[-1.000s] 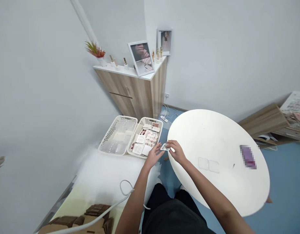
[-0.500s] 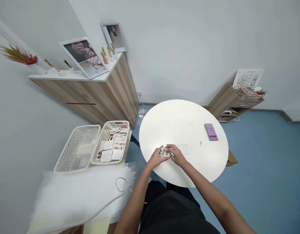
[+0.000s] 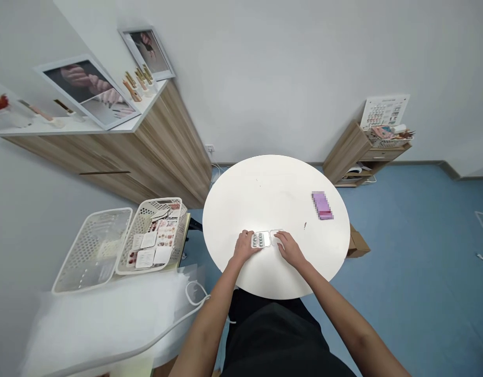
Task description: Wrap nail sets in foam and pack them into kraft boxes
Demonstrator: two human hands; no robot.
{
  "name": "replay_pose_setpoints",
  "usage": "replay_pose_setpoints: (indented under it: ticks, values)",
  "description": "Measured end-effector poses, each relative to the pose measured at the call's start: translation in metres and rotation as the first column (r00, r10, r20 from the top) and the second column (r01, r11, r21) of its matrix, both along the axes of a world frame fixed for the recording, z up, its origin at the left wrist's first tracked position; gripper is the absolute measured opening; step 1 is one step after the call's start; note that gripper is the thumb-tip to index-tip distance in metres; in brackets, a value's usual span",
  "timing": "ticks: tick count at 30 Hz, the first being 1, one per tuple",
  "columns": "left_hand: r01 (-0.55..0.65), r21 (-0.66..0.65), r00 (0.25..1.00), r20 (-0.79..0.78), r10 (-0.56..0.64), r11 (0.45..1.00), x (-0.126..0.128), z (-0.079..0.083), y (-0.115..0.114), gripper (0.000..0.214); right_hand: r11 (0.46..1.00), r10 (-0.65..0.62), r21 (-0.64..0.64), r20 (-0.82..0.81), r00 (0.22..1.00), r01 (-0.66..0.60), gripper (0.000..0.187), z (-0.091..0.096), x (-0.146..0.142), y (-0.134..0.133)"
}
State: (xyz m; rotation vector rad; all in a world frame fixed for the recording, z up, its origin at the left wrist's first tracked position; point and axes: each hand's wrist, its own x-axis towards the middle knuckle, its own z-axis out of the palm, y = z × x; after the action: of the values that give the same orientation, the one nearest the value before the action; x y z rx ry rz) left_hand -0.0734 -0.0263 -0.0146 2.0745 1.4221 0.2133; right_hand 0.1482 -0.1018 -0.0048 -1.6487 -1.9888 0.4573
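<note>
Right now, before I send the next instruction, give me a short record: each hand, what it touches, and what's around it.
Left hand: fingers at the left half of a clear two-part plastic case
Case contents: press-on nails, left half
Right hand: fingers at the case's right half, which looks bare
Surface: round white table
Also on table: blurred pink object
Beside table: white basket of nail cards

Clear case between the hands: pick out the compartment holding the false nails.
The left compartment of the clear case, beside the left hand, holds the false nails; the right compartment shows none.

Head-worn camera looks forward and down onto left hand, right hand.
</note>
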Motion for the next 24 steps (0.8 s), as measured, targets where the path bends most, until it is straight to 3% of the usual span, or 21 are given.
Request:
replay_pose_setpoints:
  ticks: [7,12,16,20,24]
  values:
    - [0.006,0.008,0.984,-0.178,-0.005,1.000,0.027,-0.019,0.002,0.063,0.989,-0.121,-0.084,-0.022,0.992,0.119,0.041,-0.018,0.026,-0.016]
    - [0.007,0.030,0.987,-0.158,-0.002,1.000,0.026,-0.029,0.000,0.076,0.962,-0.218,-0.177,-0.038,0.975,0.208,0.041,-0.026,0.031,-0.018]
    - [0.022,-0.013,0.995,-0.099,-0.023,1.000,0.020,-0.033,0.002,0.073,0.849,-0.406,-0.399,-0.074,0.911,0.346,0.040,-0.036,0.028,-0.011]
    - [0.027,-0.044,0.994,-0.103,-0.031,0.999,0.018,-0.033,0.002,0.063,0.721,-0.528,-0.580,-0.105,0.843,0.379,0.043,-0.040,0.022,0.003]
    - [-0.008,-0.026,0.986,-0.165,0.004,1.000,0.021,-0.031,-0.007,0.056,0.698,-0.536,-0.601,-0.079,0.840,0.389,0.040,-0.036,0.021,0.024]
